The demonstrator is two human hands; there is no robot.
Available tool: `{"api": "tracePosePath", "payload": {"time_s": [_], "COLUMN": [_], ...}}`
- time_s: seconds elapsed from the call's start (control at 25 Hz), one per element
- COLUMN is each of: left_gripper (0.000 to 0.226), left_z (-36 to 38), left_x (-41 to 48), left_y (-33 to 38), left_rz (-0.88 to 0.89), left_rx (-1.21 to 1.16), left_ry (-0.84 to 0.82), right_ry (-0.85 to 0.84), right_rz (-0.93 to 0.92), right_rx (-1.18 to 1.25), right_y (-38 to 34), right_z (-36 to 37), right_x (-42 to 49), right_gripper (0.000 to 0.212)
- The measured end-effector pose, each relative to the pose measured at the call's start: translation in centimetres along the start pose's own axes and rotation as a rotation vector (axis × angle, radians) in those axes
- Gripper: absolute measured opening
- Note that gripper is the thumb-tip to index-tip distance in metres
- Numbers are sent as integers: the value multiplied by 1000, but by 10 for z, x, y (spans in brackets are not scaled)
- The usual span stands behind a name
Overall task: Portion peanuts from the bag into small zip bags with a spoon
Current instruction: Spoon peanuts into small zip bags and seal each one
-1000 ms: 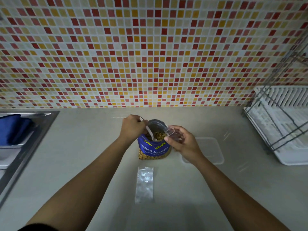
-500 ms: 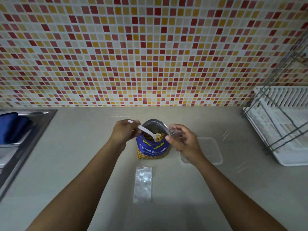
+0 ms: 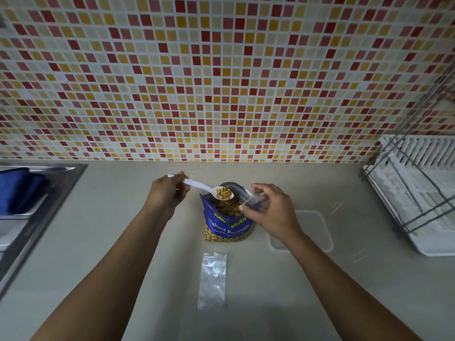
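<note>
A blue bag of salted peanuts (image 3: 227, 225) stands open on the counter's middle. My left hand (image 3: 167, 193) grips a white plastic spoon (image 3: 204, 187) by its handle; its bowl, heaped with peanuts, hovers level above the bag's mouth. My right hand (image 3: 269, 209) pinches a small clear zip bag (image 3: 252, 199) held open just right of the spoon's bowl, over the peanut bag's right rim. A second small zip bag (image 3: 213, 279) lies flat and empty on the counter in front of the peanut bag.
A clear plastic lid or container (image 3: 312, 228) lies right of the peanut bag, partly behind my right wrist. A white dish rack with wire frame (image 3: 416, 193) fills the far right. A steel sink (image 3: 37, 217) holding a blue cloth (image 3: 18, 190) is at left. Tiled wall behind.
My left hand has lifted the spoon out of the peanut bag, now loaded with peanuts, and tipped it level above the opening. My right hand keeps the small zip bag beside it.
</note>
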State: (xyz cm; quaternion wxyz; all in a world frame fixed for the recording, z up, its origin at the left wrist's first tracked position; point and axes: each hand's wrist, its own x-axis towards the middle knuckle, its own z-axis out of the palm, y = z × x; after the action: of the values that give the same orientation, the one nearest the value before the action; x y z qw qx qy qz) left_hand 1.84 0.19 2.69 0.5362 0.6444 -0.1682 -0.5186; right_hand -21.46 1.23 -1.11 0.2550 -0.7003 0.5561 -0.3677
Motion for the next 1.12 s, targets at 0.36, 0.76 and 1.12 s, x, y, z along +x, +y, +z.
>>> {"api": "tracePosePath", "payload": {"time_s": [0.36,0.76,1.12], "left_gripper": [20,24,21], "left_z": [14,37,25], "left_x": [-18,-92,-30], "left_y": [31,50,17], "left_rz": [178,1048,503], "left_rx": [133,893,513], "left_ry": [-20,-223,8], "right_ry": [40,127,159], "right_rz": [-64,0,220], "right_rx": [-24,107,315], "right_y": [-23,-36,-24], "right_z": [17,23,-8], "right_x": [6,2,-3], "right_gripper": [57,53,33]}}
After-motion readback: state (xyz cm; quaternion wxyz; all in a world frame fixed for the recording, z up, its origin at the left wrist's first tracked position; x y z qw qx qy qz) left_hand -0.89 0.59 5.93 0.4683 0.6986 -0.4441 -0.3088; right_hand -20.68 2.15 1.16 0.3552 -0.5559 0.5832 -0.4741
